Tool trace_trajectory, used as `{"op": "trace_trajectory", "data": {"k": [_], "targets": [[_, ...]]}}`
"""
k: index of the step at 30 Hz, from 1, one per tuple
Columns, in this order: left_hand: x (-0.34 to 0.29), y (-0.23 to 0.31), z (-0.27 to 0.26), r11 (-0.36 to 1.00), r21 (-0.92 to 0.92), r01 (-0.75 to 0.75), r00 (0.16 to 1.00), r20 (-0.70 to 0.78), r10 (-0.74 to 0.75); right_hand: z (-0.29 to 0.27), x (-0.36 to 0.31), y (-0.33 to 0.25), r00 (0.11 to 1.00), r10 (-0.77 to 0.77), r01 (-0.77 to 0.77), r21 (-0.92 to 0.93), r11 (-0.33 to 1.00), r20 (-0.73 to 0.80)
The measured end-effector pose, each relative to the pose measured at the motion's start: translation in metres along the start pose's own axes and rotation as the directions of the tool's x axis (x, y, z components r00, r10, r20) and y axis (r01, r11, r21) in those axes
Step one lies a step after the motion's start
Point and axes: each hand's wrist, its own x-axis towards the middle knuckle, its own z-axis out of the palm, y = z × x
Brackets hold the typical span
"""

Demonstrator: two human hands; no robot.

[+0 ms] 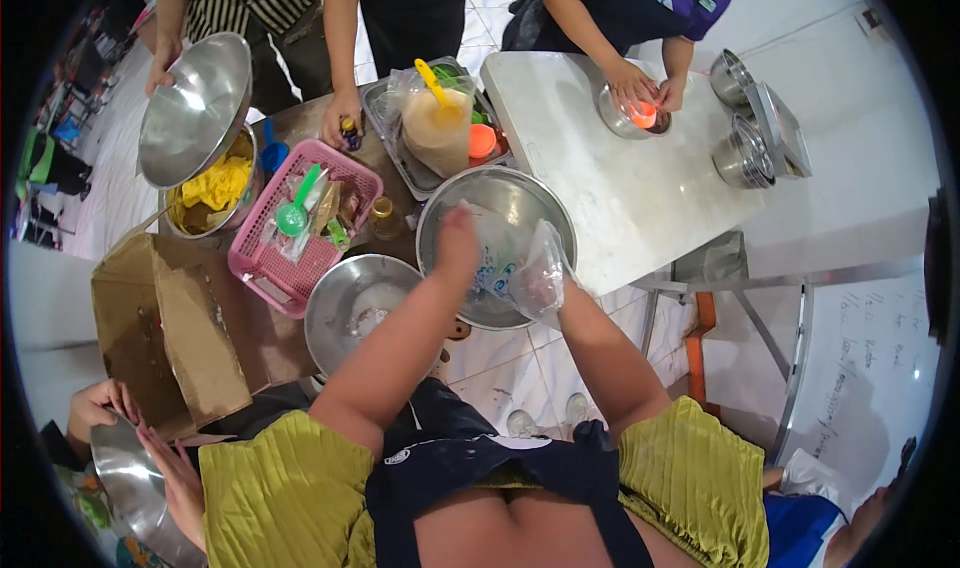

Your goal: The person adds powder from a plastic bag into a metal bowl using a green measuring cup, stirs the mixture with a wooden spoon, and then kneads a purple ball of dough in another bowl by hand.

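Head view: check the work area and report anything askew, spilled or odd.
The central steel bowl looks precariously placed: its near side seems to jut out over the tiled floor, possibly unsupported there. No spill is clearly visible.

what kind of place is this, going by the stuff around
Probably a shared food-preparation room, perhaps a cooking class: a large steel bowl sits in the middle, a green scoop lies in a pink basket, and a whiteboard with handwriting is at the right.
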Motion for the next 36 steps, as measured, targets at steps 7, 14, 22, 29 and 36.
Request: {"op": "trace_trajectory", "data": {"k": [7,14,22,29,36], "targets": [[0.075,-0.043,0.003,0.787,-0.284,0.547,0.833,0.093,-0.545,0.003,0.002,-0.005,0.999,0.022,-0.020,0.068,0.997,-0.034],[0.089,-0.066,0.012,0.869,0.035,0.493,0.854,0.168,-0.492,0.012,-0.019,0.004,0.996,0.023,-0.004,0.230,0.973,-0.081],[0.089,-0.073,0.009,0.888,0.056,0.456,0.846,0.281,-0.452,0.008,-0.024,0.003,0.997,0.077,-0.060,0.417,0.907,-0.022],[0.074,-0.053,0.012,0.933,0.281,0.226,0.924,0.243,-0.297,0.052,-0.015,0.074,0.886,-0.418,0.304,-0.428,0.851,-0.200],[0.063,-0.038,0.005,0.967,0.107,0.229,0.958,0.150,-0.244,0.015,-0.025,0.010,0.990,-0.119,0.104,-0.170,0.980,-0.076]]}}
